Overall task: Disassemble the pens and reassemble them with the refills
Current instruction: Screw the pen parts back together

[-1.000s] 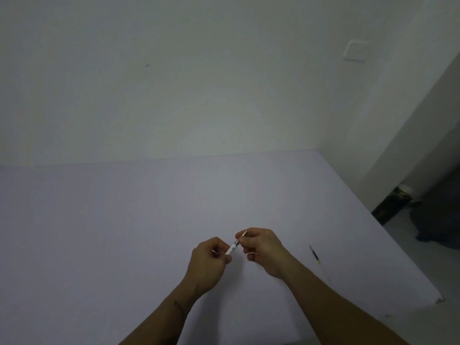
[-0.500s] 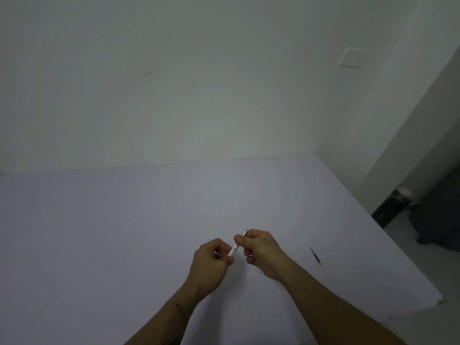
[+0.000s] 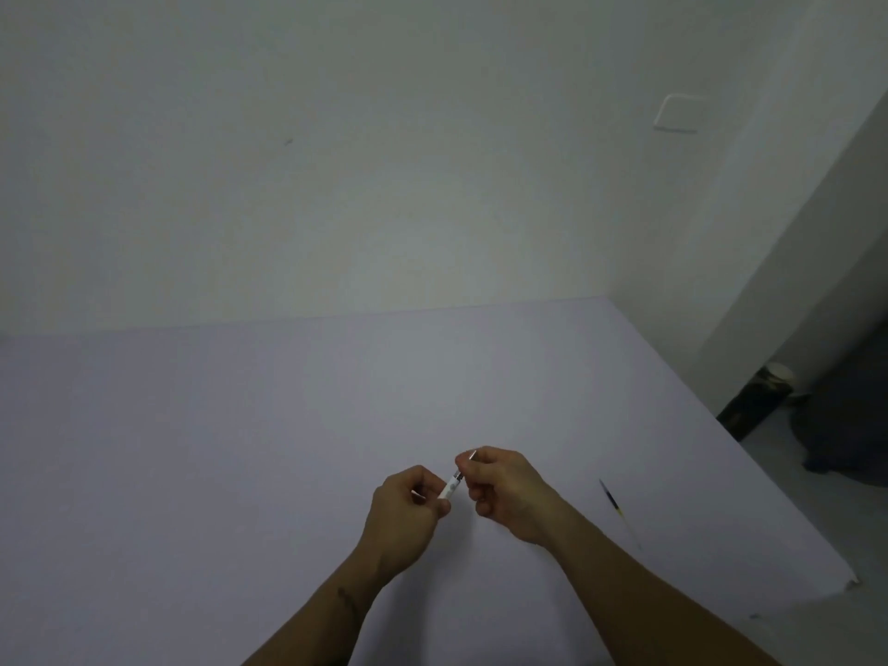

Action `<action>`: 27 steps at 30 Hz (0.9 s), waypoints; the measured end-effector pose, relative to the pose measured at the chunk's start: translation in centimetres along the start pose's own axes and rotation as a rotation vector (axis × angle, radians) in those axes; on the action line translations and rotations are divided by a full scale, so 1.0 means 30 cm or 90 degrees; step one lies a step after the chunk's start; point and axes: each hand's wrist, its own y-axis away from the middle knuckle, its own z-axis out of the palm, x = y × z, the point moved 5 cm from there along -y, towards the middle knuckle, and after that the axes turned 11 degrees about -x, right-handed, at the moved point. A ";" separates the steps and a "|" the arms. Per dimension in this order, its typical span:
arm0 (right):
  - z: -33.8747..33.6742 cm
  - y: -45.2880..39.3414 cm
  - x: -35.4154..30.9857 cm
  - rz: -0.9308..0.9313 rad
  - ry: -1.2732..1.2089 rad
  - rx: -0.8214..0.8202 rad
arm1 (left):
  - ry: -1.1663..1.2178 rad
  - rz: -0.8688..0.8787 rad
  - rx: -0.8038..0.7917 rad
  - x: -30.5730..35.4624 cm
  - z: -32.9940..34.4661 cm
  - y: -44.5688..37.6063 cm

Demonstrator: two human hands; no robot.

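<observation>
A white pen (image 3: 452,487) is held between both hands above the pale lilac table (image 3: 240,449). My left hand (image 3: 401,514) is closed around the pen's barrel end, most of which is hidden in the fist. My right hand (image 3: 504,492) pinches the pen's metal tip end, and the point sticks out past the fingers at the upper left. A thin refill (image 3: 617,509), dark at its far end and clear with a yellow band nearer me, lies loose on the table to the right of my right hand.
The table meets a white wall at the back and ends at a slanted edge on the right (image 3: 769,478). Beyond that edge, on the floor, stand a dark cylindrical container (image 3: 757,401) and a dark bundle (image 3: 850,425).
Both hands have stayed together on the pen, with only small shifts of the fingers. The view has tilted slightly. The refill on the table has not moved.
</observation>
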 end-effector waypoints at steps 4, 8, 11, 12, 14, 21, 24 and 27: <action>-0.008 -0.002 -0.003 -0.010 0.000 0.009 | -0.001 0.001 -0.004 0.010 0.000 -0.003; -0.002 -0.006 -0.008 0.002 0.037 0.024 | -0.001 0.003 -0.006 0.012 0.005 -0.002; -0.001 -0.006 -0.002 0.005 -0.031 -0.020 | 0.003 -0.001 0.001 0.013 -0.005 -0.008; -0.005 -0.006 -0.001 0.007 -0.014 -0.016 | 0.002 -0.002 0.001 0.014 -0.007 -0.011; -0.007 -0.007 0.002 0.013 0.038 0.001 | -0.003 -0.004 -0.002 0.013 -0.005 -0.012; -0.015 -0.005 -0.006 0.010 -0.023 -0.024 | 0.000 -0.003 -0.008 0.015 -0.008 -0.014; -0.019 -0.010 -0.008 0.008 0.013 0.012 | -0.003 -0.004 -0.020 0.020 0.000 -0.016; -0.019 -0.010 -0.004 0.009 0.011 0.023 | -0.008 -0.003 -0.020 0.022 0.006 -0.016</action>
